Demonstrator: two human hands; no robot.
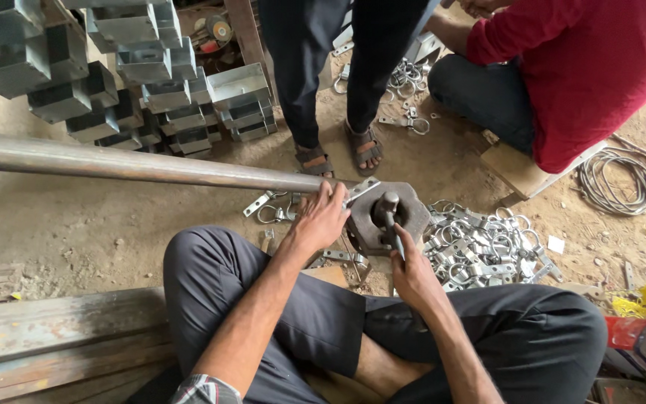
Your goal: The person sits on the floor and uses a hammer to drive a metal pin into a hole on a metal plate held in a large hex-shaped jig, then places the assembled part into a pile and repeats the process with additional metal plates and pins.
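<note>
Head view: a person sits cross-legged on a dirt floor, both hands at a heavy metal block [386, 217].
Left hand: the left hand [321, 218] is closed around the end of a long steel pipe [128, 164] and presses a flat metal strip [360, 191] on the block's top edge (the fingers are curled, not spread).
Right hand: the right hand [411, 263] grips a hammer [389, 213] by the handle; the hammer head rests on top of the block.
Block: dark, six-sided, on the ground just in front of the person's knees, between the two hands.
Pipe: it runs from the left edge of the picture to the block, almost level.
Pile of clamps: a heap of shiny metal clamps [480, 243] lies just right of the block.
Behind: stacked grey metal boxes [151, 75] at upper left, a standing person in sandals [342, 153], a seated person in a red shirt [585, 67], and a coil of wire [614, 179] on the right.
</note>
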